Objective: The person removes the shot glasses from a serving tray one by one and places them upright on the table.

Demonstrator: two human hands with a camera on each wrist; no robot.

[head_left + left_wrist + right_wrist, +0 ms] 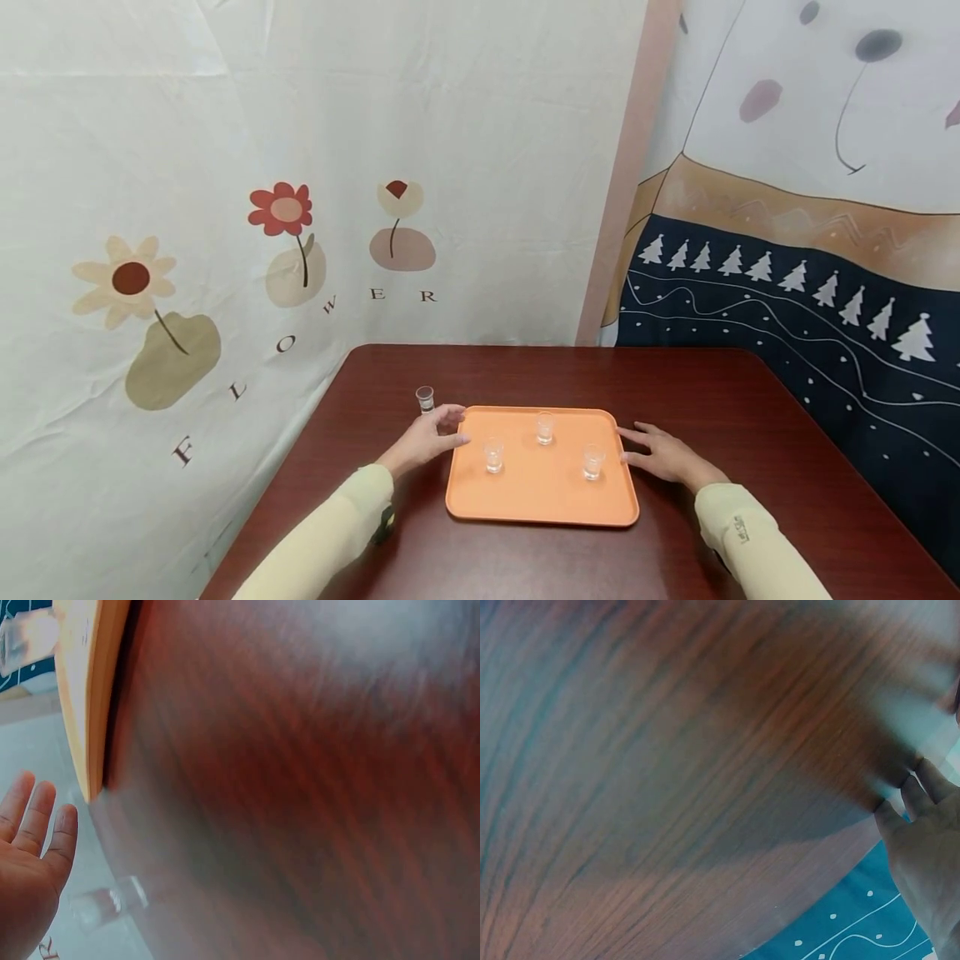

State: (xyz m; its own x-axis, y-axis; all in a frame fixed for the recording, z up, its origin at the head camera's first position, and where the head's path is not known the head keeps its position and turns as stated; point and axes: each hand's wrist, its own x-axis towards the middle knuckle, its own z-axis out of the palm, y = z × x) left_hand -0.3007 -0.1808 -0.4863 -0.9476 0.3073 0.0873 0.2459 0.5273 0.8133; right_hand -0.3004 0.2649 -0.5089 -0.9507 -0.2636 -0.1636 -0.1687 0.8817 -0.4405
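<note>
An orange tray [536,500] lies on the table, with three small clear shot glasses on it: one at the left [493,457], one at the back [545,428] and one at the right [592,463]. My left hand [426,440] is at the tray's left edge, thumb and fingers spread, fingertips overlapping the rim in the head view. Its fingers look straight and apart in the left wrist view. Another shot glass [425,397] stands off the tray, just behind that hand. My right hand [667,454] has its extended fingertips right at the tray's right rim.
The dark red-brown wooden table [525,567] extends around the tray on all sides. Behind it hangs a pale cloth [510,167] printed with flowers and letters. A dark blue cloth [750,325] with white trees hangs along the right side.
</note>
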